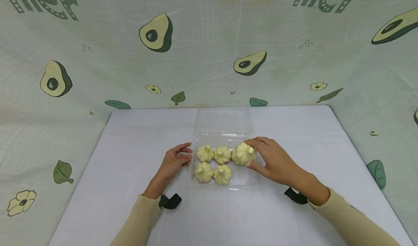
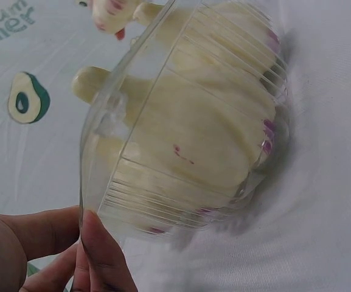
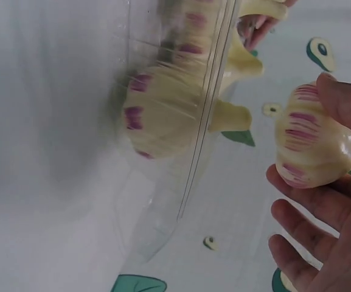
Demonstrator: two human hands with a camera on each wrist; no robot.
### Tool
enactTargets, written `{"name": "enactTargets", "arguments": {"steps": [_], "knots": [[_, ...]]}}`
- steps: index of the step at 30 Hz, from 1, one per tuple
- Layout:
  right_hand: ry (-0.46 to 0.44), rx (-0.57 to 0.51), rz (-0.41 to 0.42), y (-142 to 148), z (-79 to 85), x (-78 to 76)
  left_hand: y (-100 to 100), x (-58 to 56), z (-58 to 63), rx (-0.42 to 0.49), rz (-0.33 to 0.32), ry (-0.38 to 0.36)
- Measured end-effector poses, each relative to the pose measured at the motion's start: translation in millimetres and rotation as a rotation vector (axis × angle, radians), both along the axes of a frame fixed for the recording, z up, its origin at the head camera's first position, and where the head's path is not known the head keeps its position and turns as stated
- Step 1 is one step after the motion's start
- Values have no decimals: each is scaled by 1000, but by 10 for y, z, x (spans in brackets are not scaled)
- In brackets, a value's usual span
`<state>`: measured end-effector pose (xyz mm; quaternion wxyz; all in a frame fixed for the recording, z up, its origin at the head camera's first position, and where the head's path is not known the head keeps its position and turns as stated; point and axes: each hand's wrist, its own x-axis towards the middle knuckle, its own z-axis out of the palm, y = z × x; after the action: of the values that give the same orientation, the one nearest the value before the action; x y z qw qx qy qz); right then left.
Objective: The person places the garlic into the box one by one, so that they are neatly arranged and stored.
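Right hand [image 1: 273, 162] holds a cream-coloured, ribbed garlic bulb with purple streaks [image 1: 245, 154] above a clear plastic box [image 1: 243, 175]

The held bulb sits between the thumb and fingers of the right hand, over the right part of the open box. In the right wrist view it is above the rim, with the outer fingers spread away from it. The left hand [image 1: 173, 160] pinches the left rim of the box between thumb and finger.

Four other cream garlic bulbs stand stem-up inside, filling the left and middle: a far left bulb [image 1: 205, 153], a far middle bulb [image 1: 222, 154], a near left bulb [image 1: 204, 172] and a near middle bulb [image 1: 222, 174]. A partly hidden bulb [image 1: 233, 154] shows just beside the far middle bulb; the held bulb blocks most of it from the head view.

The transparent lid [image 1: 223, 122] lies folded back on the far side of the box. Both rest on a white cloth-covered surface [image 1: 147, 130]. Beige sleeves [image 1: 135, 220] cover the forearms, with black bent pieces [image 1: 170, 201] at the wrists. Behind hangs pale fabric printed with avocados [image 1: 202, 39].
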<state>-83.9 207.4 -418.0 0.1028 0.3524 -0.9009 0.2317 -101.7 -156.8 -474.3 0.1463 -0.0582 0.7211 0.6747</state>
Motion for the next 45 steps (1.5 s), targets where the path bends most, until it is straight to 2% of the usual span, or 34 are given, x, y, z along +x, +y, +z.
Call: {"name": "enactTargets", "arguments": {"steps": [4,11,18,23,34,40,45], "knots": [[5,16,46,-37,-35,35,0,2,2,1,-1,1],[-21,64,71,-79,-81,72,-1,1,-2,3,-3,-2],[27,82,118,-82,-85,81,-5,27,0,15,-8,30],[52,82,121,-86,-63,93,-8,28,-4,17,-6,19],[-42,100,133,-77,-64,144,-13,15,-7,8,-4,-5],[45,119,207,-73,-121,111,-21,12,-11,8,-16,5],[96,143,231,-74,-143,88,-23,11,-15,6,-21,7]]}}
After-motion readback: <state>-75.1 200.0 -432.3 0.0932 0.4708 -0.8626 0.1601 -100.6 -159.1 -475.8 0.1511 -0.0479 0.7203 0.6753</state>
